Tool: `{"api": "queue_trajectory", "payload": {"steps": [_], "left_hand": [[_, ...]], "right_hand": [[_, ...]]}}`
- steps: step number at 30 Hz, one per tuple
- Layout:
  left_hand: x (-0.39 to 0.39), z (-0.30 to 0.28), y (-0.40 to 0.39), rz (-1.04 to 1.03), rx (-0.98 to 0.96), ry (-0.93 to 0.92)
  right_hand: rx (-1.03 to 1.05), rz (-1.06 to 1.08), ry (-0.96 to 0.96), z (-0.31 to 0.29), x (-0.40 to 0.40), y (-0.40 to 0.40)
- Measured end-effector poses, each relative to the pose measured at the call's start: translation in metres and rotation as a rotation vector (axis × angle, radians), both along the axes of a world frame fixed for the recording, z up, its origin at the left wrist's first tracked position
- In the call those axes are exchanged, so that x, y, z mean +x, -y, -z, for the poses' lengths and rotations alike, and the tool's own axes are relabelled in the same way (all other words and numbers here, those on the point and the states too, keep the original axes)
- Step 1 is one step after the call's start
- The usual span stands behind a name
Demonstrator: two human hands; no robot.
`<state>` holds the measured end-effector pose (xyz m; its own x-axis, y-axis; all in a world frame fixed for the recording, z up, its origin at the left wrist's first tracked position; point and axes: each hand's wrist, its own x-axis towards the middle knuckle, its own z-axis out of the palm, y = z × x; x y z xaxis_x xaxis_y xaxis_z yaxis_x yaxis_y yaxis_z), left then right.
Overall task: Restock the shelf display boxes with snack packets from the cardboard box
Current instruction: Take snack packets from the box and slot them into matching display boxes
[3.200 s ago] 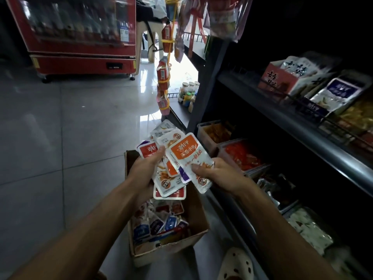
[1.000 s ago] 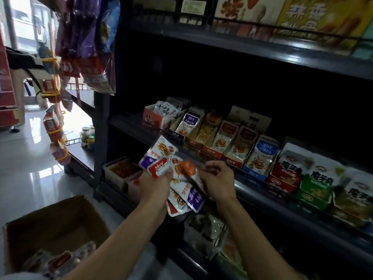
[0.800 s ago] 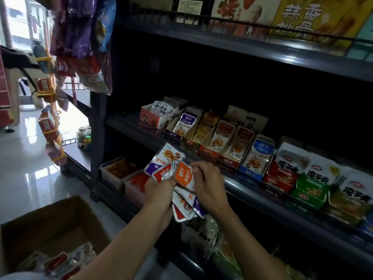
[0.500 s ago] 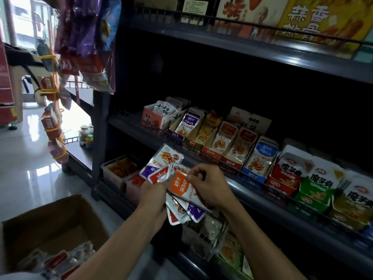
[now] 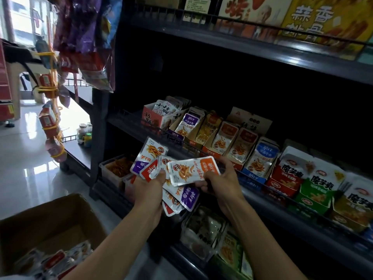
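The foremost packet (image 5: 193, 170), at centre frame, is silver-white with an orange end and orange fish strips printed on it. The packets (image 5: 182, 197) fanned beneath show purple and red ends. At lower left, the cardboard box (image 5: 50, 215) is plain brown. The shelf (image 5: 282, 211) is dark grey.

Left hand (image 5: 149, 185): grips a fanned bunch of snack packets (image 5: 182, 196), purple and red labels showing.
Right hand (image 5: 220, 181): pinches one orange-labelled packet (image 5: 192, 170) lying across the bunch.
Shelf (image 5: 282, 211): display boxes (image 5: 238, 146) stand in a row behind the hands.
Cardboard box (image 5: 50, 221): lower left, packets inside.
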<state>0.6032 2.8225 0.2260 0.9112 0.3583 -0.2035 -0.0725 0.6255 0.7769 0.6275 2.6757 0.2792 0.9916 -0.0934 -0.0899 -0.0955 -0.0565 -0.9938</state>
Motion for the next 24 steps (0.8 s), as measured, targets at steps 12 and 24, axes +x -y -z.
{"api": "queue_trajectory", "payload": {"steps": [12,24], "left_hand": [[0.004,-0.006,-0.007,0.093,-0.008,0.022],[0.026,-0.019,0.013,0.08,0.073,0.013]], "right_hand": [[-0.028,-0.152,-0.065,0.005,0.011,0.012],[-0.317,-0.11,0.123,-0.02,0.035,0.032]]}}
